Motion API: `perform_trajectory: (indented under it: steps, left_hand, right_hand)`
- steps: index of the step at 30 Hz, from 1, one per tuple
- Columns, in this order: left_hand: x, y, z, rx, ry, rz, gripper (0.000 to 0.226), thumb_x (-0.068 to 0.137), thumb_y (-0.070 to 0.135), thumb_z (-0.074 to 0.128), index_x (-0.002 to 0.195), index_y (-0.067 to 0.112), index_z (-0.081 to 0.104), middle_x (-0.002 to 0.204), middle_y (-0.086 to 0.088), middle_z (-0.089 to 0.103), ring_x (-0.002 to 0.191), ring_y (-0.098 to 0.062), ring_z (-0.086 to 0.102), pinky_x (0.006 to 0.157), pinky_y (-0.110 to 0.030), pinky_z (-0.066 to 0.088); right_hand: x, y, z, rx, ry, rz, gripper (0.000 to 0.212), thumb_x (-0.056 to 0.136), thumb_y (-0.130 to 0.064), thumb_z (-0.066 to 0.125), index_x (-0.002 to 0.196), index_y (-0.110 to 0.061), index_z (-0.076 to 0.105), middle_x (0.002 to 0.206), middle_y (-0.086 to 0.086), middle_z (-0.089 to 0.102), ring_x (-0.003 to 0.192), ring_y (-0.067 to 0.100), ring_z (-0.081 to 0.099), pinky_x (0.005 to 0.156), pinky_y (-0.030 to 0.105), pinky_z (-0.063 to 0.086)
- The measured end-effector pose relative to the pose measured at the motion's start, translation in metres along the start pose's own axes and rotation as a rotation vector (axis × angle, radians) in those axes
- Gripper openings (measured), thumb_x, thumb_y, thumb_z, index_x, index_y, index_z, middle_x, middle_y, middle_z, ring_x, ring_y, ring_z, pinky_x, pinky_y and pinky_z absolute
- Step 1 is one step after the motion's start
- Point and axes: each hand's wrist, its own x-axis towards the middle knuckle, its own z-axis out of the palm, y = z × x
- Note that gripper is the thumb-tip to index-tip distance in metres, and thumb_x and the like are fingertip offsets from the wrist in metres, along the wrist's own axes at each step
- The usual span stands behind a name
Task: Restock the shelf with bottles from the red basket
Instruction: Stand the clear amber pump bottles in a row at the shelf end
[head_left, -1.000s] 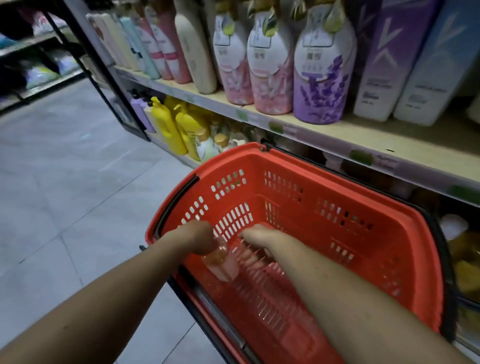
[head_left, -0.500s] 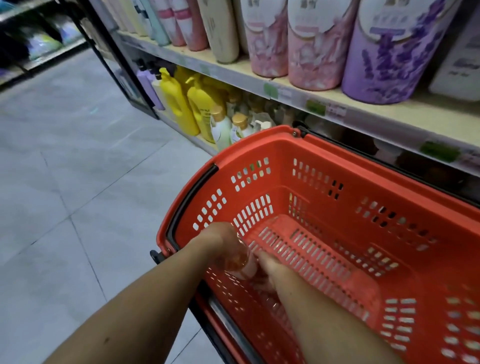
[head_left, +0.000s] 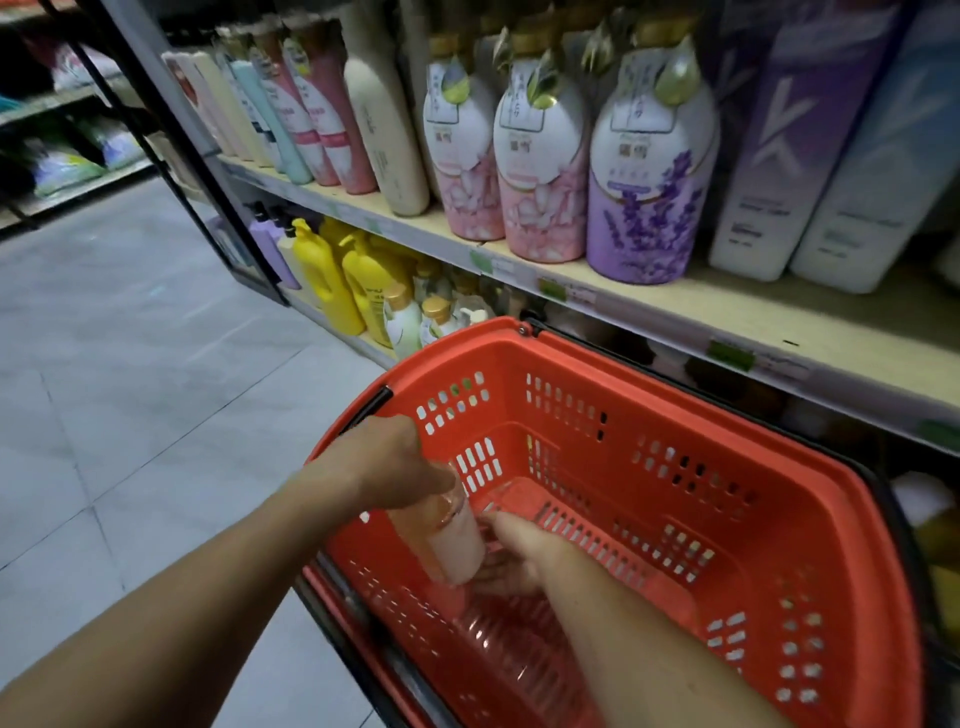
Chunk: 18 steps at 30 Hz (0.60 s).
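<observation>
Gripping a tilted pink bottle (head_left: 457, 540), base toward camera, left hand (head_left: 387, 462).

grey tiled floor (head_left: 130, 415) (aisle), far rack (head_left: 62, 171)

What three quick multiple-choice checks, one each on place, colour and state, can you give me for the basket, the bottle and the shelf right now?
1. Where is the pale pink bottle?
A. lying on the floor
B. over the near-left corner of the red basket
C. standing on the shelf

2. What colour is the flower print on the bottle right of the two pink ones?
A. purple
B. green
C. orange

3. What is the left hand doing?
A. hanging free
B. pressing the shelf
C. gripping the bottle's top

Answers: B, the bottle hangs inside the basket's rim; A, lavender sprigs on a purple body; C, its fingers curl round the upper end, with the right hand at the bottle's lower end.
</observation>
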Motion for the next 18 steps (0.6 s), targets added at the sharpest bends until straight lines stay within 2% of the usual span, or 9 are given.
perform_trajectory:
  steps: [4,7,9,14,16,18]
  left_hand:
    - [-0.031,0.044,-0.06,0.144,0.116,0.137,0.04,0.083,0.063,0.067,0.082,0.024,0.061,0.077,0.004,0.065,0.067,-0.011,0.06,0.053,-0.028,0.045]
    - [-0.057,0.078,-0.099,0.123,0.222,0.252,0.037,0.082,0.062,0.067,0.084,0.027,0.056,0.082,0.008,0.061,0.074,-0.008,0.056,0.055,-0.028,0.041]
    - [-0.073,0.1,-0.119,0.111,0.282,0.32,0.034,0.082,0.061,0.065,0.09,0.029,0.057,0.084,0.009,0.061,0.075,-0.007,0.055,0.055,-0.028,0.041]
    - [-0.1,0.154,-0.145,0.077,0.396,0.485,0.032,0.083,0.058,0.062,0.106,0.035,0.057,0.086,0.011,0.062,0.073,-0.006,0.057,0.055,-0.027,0.041]
    - [-0.107,0.175,-0.149,0.048,0.431,0.546,0.036,0.086,0.055,0.061,0.117,0.037,0.056,0.098,0.005,0.065,0.077,-0.01,0.06,0.06,-0.031,0.05]
    - [-0.114,0.193,-0.151,0.026,0.491,0.619,0.034,0.09,0.048,0.061,0.123,0.038,0.056,0.103,0.002,0.063,0.076,-0.011,0.057,0.06,-0.03,0.049]
  right_hand:
    - [-0.057,-0.026,-0.018,-0.029,-0.011,-0.144,0.025,0.103,-0.023,0.048,0.101,-0.002,0.062,0.096,0.023,0.068,0.082,0.036,0.072,0.09,0.053,0.058]
    - [-0.111,-0.046,-0.033,0.0,0.053,-0.291,0.031,0.102,-0.016,0.042,0.114,0.0,0.066,0.109,0.029,0.072,0.092,0.042,0.074,0.08,0.052,0.062]
    - [-0.146,-0.056,-0.045,0.041,0.122,-0.403,0.031,0.102,-0.017,0.043,0.113,-0.005,0.07,0.105,0.026,0.074,0.089,0.042,0.075,0.075,0.051,0.064]
    - [-0.223,-0.062,-0.083,0.202,0.301,-0.624,0.024,0.102,-0.019,0.053,0.095,-0.01,0.074,0.079,0.013,0.076,0.067,0.032,0.074,0.057,0.047,0.063]
    - [-0.247,-0.059,-0.098,0.308,0.364,-0.682,0.022,0.102,-0.018,0.054,0.101,-0.009,0.074,0.085,0.014,0.078,0.071,0.034,0.074,0.059,0.049,0.063]
    - [-0.267,-0.054,-0.112,0.409,0.393,-0.721,0.022,0.101,-0.017,0.056,0.108,-0.009,0.074,0.095,0.016,0.078,0.074,0.035,0.075,0.057,0.049,0.062]
